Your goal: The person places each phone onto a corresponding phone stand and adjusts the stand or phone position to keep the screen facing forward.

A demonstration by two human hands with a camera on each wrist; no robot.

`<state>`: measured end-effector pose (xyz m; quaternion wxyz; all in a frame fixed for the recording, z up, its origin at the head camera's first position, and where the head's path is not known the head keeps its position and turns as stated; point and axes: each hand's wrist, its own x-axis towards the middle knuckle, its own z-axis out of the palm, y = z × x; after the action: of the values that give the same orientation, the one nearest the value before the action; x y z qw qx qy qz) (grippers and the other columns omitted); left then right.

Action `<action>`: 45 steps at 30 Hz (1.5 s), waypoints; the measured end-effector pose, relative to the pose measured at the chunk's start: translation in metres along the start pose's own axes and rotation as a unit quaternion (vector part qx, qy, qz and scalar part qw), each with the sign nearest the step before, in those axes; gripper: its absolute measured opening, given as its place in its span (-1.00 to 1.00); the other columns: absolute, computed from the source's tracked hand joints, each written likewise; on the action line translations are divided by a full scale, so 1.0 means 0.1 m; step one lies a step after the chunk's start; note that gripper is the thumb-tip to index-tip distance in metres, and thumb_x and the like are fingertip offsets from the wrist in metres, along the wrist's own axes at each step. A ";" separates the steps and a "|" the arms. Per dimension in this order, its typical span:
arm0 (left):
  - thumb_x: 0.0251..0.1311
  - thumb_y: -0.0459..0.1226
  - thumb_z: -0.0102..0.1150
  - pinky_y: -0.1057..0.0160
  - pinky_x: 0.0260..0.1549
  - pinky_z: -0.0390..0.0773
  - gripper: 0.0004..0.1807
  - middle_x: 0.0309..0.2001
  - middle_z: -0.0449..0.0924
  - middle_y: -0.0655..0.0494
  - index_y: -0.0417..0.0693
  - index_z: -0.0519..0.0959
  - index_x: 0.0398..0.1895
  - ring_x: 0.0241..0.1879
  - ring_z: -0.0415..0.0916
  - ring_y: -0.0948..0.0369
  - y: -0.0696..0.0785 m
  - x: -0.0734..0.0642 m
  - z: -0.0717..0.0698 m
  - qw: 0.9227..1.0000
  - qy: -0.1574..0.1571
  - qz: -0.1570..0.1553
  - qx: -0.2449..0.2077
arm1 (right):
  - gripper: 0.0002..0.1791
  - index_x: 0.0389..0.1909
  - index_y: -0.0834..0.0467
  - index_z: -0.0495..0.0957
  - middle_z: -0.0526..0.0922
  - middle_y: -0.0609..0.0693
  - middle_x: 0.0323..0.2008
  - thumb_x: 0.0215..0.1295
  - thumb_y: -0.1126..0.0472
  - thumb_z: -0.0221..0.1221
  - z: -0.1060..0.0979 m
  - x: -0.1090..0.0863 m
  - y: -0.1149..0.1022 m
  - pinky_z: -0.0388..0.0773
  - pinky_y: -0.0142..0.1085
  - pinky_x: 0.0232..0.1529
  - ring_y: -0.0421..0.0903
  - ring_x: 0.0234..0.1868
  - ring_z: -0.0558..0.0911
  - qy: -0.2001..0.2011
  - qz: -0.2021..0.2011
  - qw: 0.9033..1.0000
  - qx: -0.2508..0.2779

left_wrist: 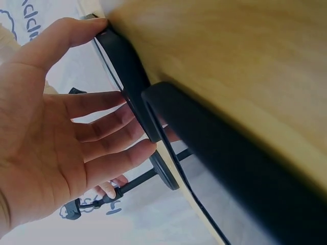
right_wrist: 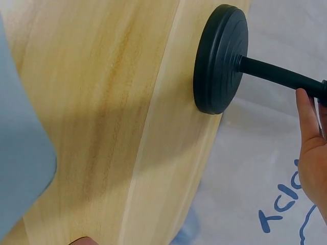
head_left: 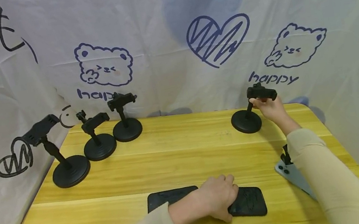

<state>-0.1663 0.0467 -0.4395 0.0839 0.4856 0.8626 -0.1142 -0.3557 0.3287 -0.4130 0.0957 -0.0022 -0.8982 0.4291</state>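
My left hand [head_left: 215, 197] grips a dark smartphone [head_left: 249, 201] lying flat near the front middle of the table. In the left wrist view, the thumb meets one edge of that phone [left_wrist: 122, 61] and the fingers reach across it. Beside it is another dark phone [head_left: 170, 196], partly covered by my left forearm. At the back right, my right hand [head_left: 269, 108] holds a black phone stand [head_left: 246, 121] by its post, just below the clamp. The right wrist view shows fingers on the post [right_wrist: 276, 74]; the round base [right_wrist: 219, 61] is at the tabletop.
Three more black phone stands [head_left: 72, 171] stand at the left and back left of the wooden table [head_left: 179, 151]. A light blue-grey phone [head_left: 297, 177] and a black clamp part [head_left: 285, 155] lie partly under my right sleeve. A white cloth with drawings hangs behind.
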 end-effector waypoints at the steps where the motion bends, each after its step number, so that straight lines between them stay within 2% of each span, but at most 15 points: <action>1: 0.06 0.33 0.42 0.35 -0.31 0.58 -0.24 0.02 0.47 0.19 0.10 0.60 0.21 -0.17 0.45 0.29 0.00 0.00 0.00 1.000 0.002 0.003 0.001 | -0.70 -0.06 0.40 0.50 0.47 0.21 -0.19 0.54 0.18 0.21 0.00 0.00 0.00 0.65 -0.07 0.09 0.30 0.10 0.66 0.001 0.000 1.000 -0.003; 7: 0.04 0.33 0.44 0.36 -0.28 0.57 -0.26 -0.01 0.46 0.19 0.11 0.61 0.18 -0.20 0.45 0.29 -0.02 0.01 -0.01 1.000 0.005 0.017 -0.005 | -0.67 0.02 0.41 0.53 0.49 0.23 -0.14 0.54 0.17 0.22 -0.01 0.02 0.00 0.64 -0.06 0.10 0.31 0.12 0.65 -0.004 -0.002 1.000 0.009; 14: 0.05 0.33 0.43 0.34 -0.27 0.57 -0.24 0.03 0.47 0.18 0.13 0.59 0.20 -0.17 0.47 0.27 -0.02 0.00 -0.01 1.000 0.009 0.025 -0.011 | -0.70 -0.12 0.41 0.47 0.45 0.22 -0.17 0.54 0.19 0.21 -0.01 0.01 -0.01 0.63 0.00 0.14 0.30 0.14 0.63 -0.007 0.009 1.000 0.021; 20: 0.08 0.31 0.42 0.38 -0.25 0.55 -0.23 0.01 0.47 0.18 0.11 0.56 0.26 -0.17 0.45 0.29 -0.06 -0.01 0.00 0.999 0.017 0.030 -0.038 | -0.68 -0.06 0.39 0.54 0.53 0.24 -0.18 0.53 0.15 0.21 0.00 -0.02 -0.02 0.61 0.07 0.20 0.31 0.09 0.67 0.000 0.026 1.000 0.000; 25: 0.10 0.28 0.42 0.38 -0.26 0.56 -0.21 0.06 0.47 0.16 0.09 0.52 0.31 -0.11 0.47 0.27 -0.13 -0.04 -0.02 0.997 0.027 0.017 -0.068 | -0.64 -0.01 0.37 0.56 0.60 0.30 -0.13 0.52 0.10 0.22 0.01 -0.05 -0.02 0.55 0.11 0.25 0.32 0.07 0.69 0.011 0.029 1.000 -0.007; 27: 0.10 0.27 0.43 0.36 -0.27 0.57 -0.19 0.07 0.47 0.14 0.07 0.51 0.32 -0.10 0.47 0.25 -0.16 -0.06 -0.03 0.996 0.038 0.005 -0.079 | -0.62 0.03 0.37 0.56 0.62 0.30 -0.10 0.51 0.09 0.23 0.02 -0.06 -0.02 0.56 0.08 0.23 0.23 0.00 0.72 0.020 0.023 1.000 0.000; 30: 0.09 0.24 0.46 0.33 -0.32 0.57 -0.17 0.07 0.46 0.11 0.02 0.50 0.34 -0.12 0.45 0.23 -0.23 -0.09 -0.04 0.993 0.058 -0.017 -0.099 | -0.60 0.07 0.35 0.56 0.63 0.25 -0.06 0.49 0.08 0.25 0.03 -0.09 0.00 0.59 -0.08 0.14 -0.08 -0.16 0.72 0.035 0.015 0.999 0.016; 32: 0.08 0.21 0.48 0.32 -0.32 0.58 -0.15 0.08 0.46 0.07 -0.02 0.49 0.35 -0.10 0.46 0.22 -0.26 -0.11 -0.05 0.990 0.077 -0.034 -0.113 | -0.60 0.07 0.35 0.55 0.61 0.24 -0.05 0.49 0.09 0.26 0.04 -0.11 0.01 0.60 -0.23 0.05 -0.30 -0.24 0.65 0.045 0.009 0.998 0.031; 34: 0.07 0.21 0.48 0.29 -0.29 0.61 -0.11 0.12 0.47 0.04 -0.04 0.47 0.38 -0.05 0.48 0.18 -0.31 -0.12 -0.06 0.987 0.094 -0.053 -0.121 | -0.59 0.15 0.32 0.56 0.61 0.24 0.04 0.48 0.11 0.26 0.05 -0.15 0.02 0.60 -0.33 -0.01 -0.43 -0.27 0.60 0.054 0.010 0.997 0.050; 36: 0.07 0.21 0.49 0.26 -0.27 0.64 -0.08 0.17 0.46 0.01 -0.05 0.45 0.42 0.03 0.49 0.14 -0.35 -0.14 -0.07 0.982 0.113 -0.074 -0.132 | -0.55 0.25 0.28 0.53 0.60 0.24 0.17 0.49 0.11 0.26 0.06 -0.19 0.00 0.63 -0.36 0.00 -0.44 -0.21 0.61 0.059 0.015 0.996 0.068; 39: 0.06 0.22 0.49 0.24 -0.32 0.64 -0.03 0.23 0.43 -0.01 -0.03 0.41 0.47 0.11 0.49 0.11 -0.40 -0.16 -0.09 0.974 0.142 -0.107 -0.143 | -0.46 0.40 0.19 0.46 0.53 0.19 0.35 0.50 0.10 0.24 0.09 -0.28 -0.04 0.64 -0.30 0.09 -0.35 -0.07 0.64 0.067 0.033 0.993 0.092; 42: 0.03 0.22 0.51 0.26 -0.43 0.60 -0.01 0.25 0.42 0.01 0.01 0.39 0.48 0.12 0.48 0.11 -0.45 -0.18 -0.11 0.962 0.183 -0.136 -0.148 | -0.47 0.41 0.18 0.44 0.50 0.15 0.40 0.51 0.10 0.21 0.11 -0.36 -0.08 0.61 -0.32 0.09 -0.34 -0.04 0.63 0.082 0.049 0.990 0.103; 45: 0.00 0.18 0.54 0.24 -0.43 0.62 -0.02 0.26 0.43 0.01 0.03 0.39 0.47 0.13 0.48 0.09 -0.49 -0.20 -0.11 0.948 0.236 -0.155 -0.149 | -0.48 0.40 0.19 0.44 0.50 0.11 0.41 0.52 0.08 0.20 0.13 -0.46 -0.11 0.54 -0.45 -0.01 -0.44 -0.12 0.59 0.100 0.056 0.988 0.103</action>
<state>-0.1984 0.0092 -0.4182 -0.0693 0.3409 0.9296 0.1218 -0.3121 0.3076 -0.4206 0.1602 -0.0853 -0.8334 0.5220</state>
